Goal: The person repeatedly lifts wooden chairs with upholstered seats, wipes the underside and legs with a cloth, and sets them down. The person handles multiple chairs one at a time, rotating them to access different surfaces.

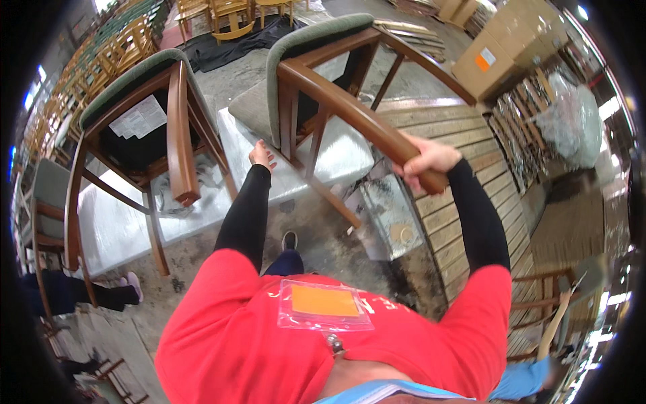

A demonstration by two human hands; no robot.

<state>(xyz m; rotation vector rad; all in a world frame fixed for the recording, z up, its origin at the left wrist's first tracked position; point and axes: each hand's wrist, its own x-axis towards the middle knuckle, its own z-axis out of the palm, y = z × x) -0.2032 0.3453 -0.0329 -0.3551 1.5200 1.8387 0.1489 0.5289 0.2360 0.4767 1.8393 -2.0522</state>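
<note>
My head's left fisheye faces down and forward, nearest to my shirt (222, 323) along the bottom; my left hand (262, 155) and right hand (431, 160) come mid-view, with the chair (350, 111), then cartons (515, 37) farther off, straight edges bending rimward.

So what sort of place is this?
Probably a furniture factory or warehouse: pale wooden chairs crowd the background, large cardboard boxes stand beyond, and the right hand grips an upholstered chair.
</note>
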